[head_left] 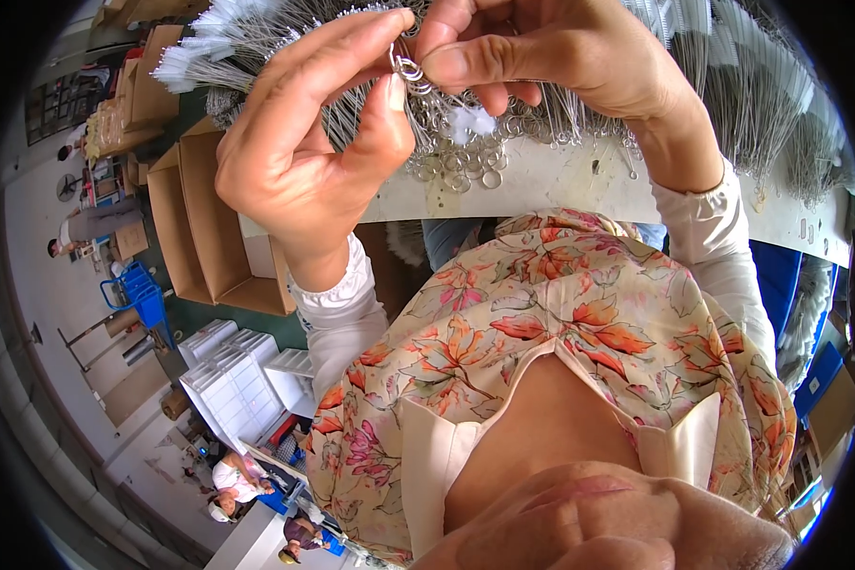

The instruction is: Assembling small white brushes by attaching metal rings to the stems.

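Above the near edge of the table, my left hand (304, 142) holds small metal rings (408, 69) between its thumb and index fingertip. My right hand (541, 57) meets it there, thumb and fingers pinched together at the same rings; the exact grip is partly hidden behind its thumb. Just beneath the hands lies a pile of loose metal rings (461, 171), with a small white piece (471, 123) among them. Bundles of thin wire brushes with white bristle ends (228, 38) spread behind and to both sides of my hands.
The white table (560, 180) runs across in front of me. More wire brushes (760, 114) lie at the right. An open cardboard box (209, 228) stands at the left, with white crates (242, 380) and a blue chair (141, 293) beyond. Other people (237, 480) are farther off.
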{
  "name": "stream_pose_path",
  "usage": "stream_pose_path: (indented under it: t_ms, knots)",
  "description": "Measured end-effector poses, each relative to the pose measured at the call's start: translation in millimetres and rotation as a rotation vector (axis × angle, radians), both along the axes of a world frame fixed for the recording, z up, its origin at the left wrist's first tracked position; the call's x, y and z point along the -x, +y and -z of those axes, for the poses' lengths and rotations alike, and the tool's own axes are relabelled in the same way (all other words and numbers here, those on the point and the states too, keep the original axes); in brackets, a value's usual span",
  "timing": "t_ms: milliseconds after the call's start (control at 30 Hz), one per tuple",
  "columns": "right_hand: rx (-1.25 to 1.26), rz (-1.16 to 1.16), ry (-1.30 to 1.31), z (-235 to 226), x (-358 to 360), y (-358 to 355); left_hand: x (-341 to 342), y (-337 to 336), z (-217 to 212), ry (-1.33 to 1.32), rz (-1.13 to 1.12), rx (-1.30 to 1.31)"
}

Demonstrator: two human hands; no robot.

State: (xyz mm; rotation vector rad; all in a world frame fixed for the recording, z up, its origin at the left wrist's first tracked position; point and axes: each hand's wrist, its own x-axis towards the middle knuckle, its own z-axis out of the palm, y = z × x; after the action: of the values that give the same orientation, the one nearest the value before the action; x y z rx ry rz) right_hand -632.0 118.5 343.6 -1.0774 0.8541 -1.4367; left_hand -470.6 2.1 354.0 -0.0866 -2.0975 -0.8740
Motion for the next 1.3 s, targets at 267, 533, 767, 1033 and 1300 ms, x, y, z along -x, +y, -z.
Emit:
stream_pose_path:
  t_ms: [267, 533, 767, 1033, 1300]
  knots:
    - [0.113, 0.179, 0.112, -0.8, -8.4, 12.4, 4.5, -5.3, -8.0, -0.118, 0.087, -0.108]
    - [-0.027, 0.110, -0.011, 5.1, -5.1, 12.3, 5.8, -15.4, -2.9, -0.295, 0.354, -0.770]
    - [-0.015, 0.195, 0.077, 10.1, -2.9, 11.4, 4.9, -3.0, -9.3, -0.479, 0.047, -0.223]
    - [0.014, 0.173, 0.047, 20.3, -8.1, 12.0, -5.6, -6.2, -18.8, -0.611, 0.250, -0.705]
    - [0.247, 0.377, 0.138, 34.5, -33.2, 13.1, 6.1, 7.6, 11.1, -0.083, 0.299, -0.931]
